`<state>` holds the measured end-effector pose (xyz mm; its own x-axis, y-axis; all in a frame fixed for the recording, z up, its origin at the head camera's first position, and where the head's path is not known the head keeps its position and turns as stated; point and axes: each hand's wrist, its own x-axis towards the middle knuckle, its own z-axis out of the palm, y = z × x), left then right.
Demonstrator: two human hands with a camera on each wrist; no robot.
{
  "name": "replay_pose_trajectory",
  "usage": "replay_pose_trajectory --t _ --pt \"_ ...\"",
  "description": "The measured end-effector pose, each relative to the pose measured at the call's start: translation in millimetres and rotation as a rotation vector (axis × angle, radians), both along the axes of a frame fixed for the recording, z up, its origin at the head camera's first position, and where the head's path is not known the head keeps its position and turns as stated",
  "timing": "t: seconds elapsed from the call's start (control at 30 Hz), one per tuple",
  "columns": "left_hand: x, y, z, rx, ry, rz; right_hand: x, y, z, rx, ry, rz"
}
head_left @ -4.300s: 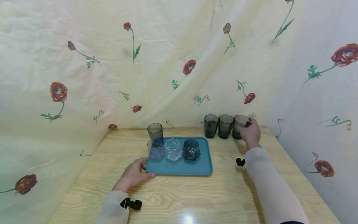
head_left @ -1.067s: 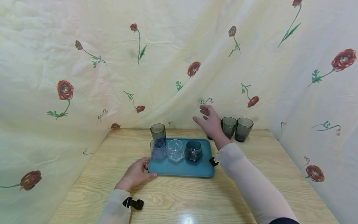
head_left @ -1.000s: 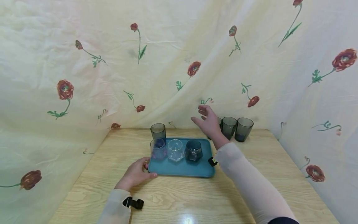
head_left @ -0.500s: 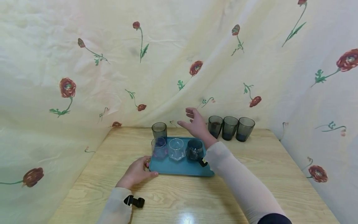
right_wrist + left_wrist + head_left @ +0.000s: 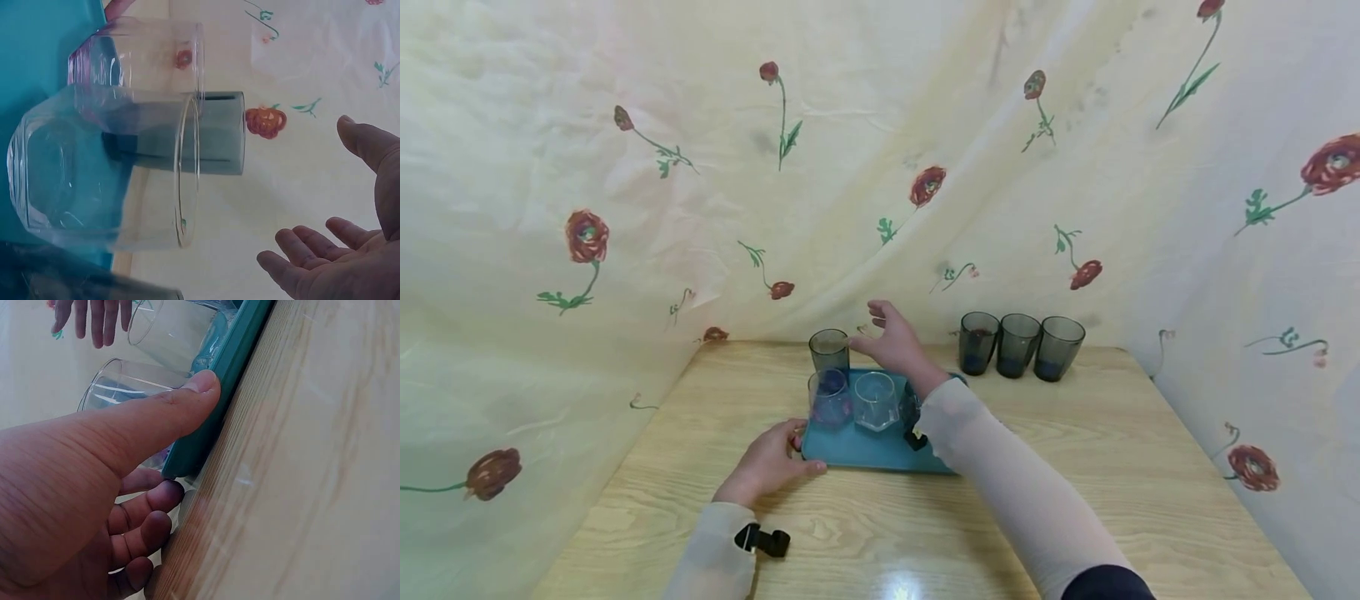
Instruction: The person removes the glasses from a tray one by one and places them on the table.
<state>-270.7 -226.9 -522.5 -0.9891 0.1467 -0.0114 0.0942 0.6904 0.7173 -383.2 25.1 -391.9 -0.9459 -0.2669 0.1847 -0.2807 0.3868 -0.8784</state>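
Note:
My left hand (image 5: 767,462) holds the near left corner of a blue tray (image 5: 857,454); its thumb lies along the rim and the fingers curl at the side, as the left wrist view shows. On the tray stand a pink-tinted glass (image 5: 829,410), a clear faceted glass (image 5: 876,408) and a dark glass (image 5: 909,407), which my right sleeve partly hides. A smoky grey tumbler (image 5: 829,343) stands behind the pink-tinted glass. My right hand (image 5: 897,343) hangs over the tray's back edge, fingers spread and nothing in it; in the right wrist view it is apart from that tumbler (image 5: 225,134).
Three more smoky tumblers stand in a row at the back right: a left one (image 5: 977,343), a middle one (image 5: 1018,345) and a right one (image 5: 1059,348). A flowered cloth (image 5: 850,208) hangs behind the wooden table (image 5: 850,533).
Earlier my right hand held the rightmost tumbler; it let go and has moved left past the row, towards the tumbler behind the tray. My left hand has stayed on the tray.

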Motion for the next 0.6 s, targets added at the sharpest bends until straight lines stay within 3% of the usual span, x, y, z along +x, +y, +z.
replay_pose_trajectory --t 0.6 --pt "-3.1 -4.1 -2.8 0.002 -0.003 -0.021 -12.5 -36.3 -19.4 0.156 -0.086 0.06"
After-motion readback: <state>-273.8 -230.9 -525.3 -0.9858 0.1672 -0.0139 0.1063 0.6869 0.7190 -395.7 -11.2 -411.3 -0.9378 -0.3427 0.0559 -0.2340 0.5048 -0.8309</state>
